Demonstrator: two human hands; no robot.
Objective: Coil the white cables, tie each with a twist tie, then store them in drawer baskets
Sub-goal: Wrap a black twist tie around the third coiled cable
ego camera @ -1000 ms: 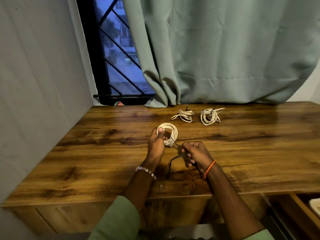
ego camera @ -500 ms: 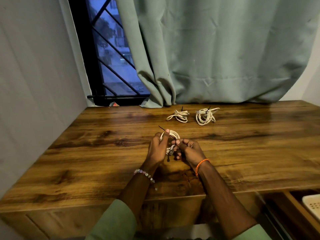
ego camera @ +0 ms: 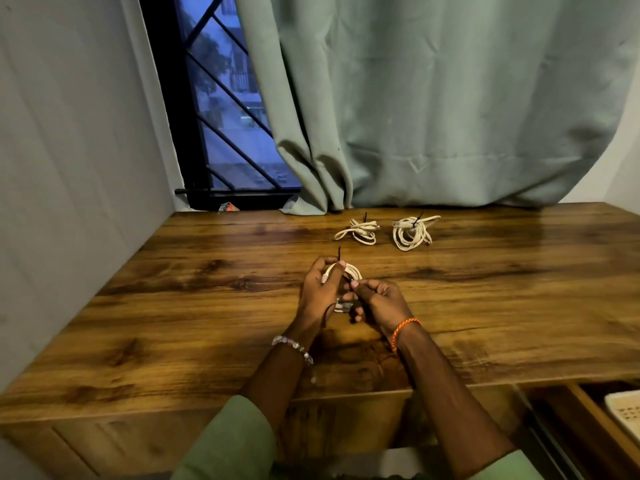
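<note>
My left hand grips a coiled white cable just above the wooden table, thumb over the loop. A black twist tie sticks up past the coil. My right hand pinches the tie's other part at the coil's right side, and the two hands touch. Further back lie two tied white coils: a flatter left coil and a rounder right coil, each with a black tie end standing up. The plug ends of the held cable show between my palms.
A green curtain hangs behind the table and a barred window sits at the back left. A grey wall bounds the left side. At lower right an open drawer holds a white basket.
My right hand came from below right up to the coil and now pinches the tie beside my left hand. The tie's end now stands up above the coil.
</note>
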